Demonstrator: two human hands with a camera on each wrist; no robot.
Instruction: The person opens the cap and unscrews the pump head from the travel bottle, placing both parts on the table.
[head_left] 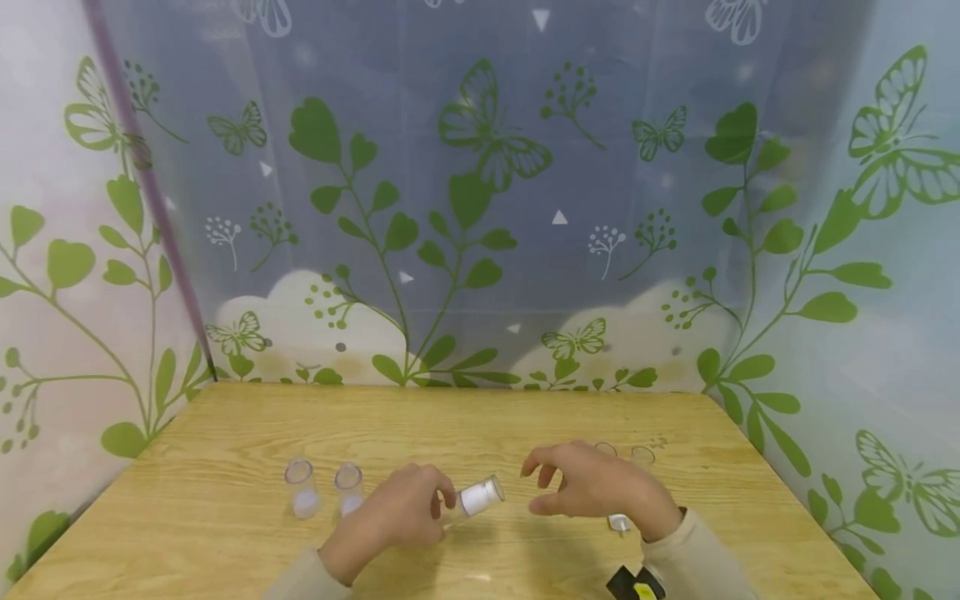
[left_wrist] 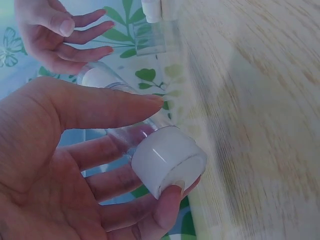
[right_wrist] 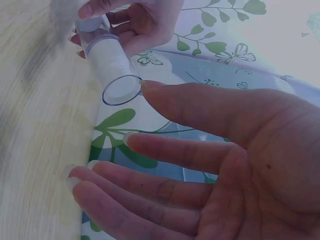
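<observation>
My left hand [head_left: 405, 507] holds a clear cylindrical bottle [head_left: 480, 496], tilted with its far end toward the right. In the left wrist view, its white end piece [left_wrist: 167, 157] sits among the fingers, and the thumb lies along the clear wall. A white sleeve [right_wrist: 111, 61] shows inside the bottle in the right wrist view, near a round clear rim. Across from that rim, my right hand [head_left: 588, 482] hovers with fingers spread and loosely bent. Nothing is in its palm [right_wrist: 235, 200], and the head view shows a gap between it and the bottle.
Two clear containers with whitish bottoms, an outer one [head_left: 303, 492] and an inner one [head_left: 349, 479], stand left of my left hand. Beyond my right hand show two clear round rims [head_left: 642, 455], partly hidden. A small white piece [head_left: 619, 522] lies below the right wrist. Patterned curtains [head_left: 420, 167] surround the wooden table [head_left: 247, 417].
</observation>
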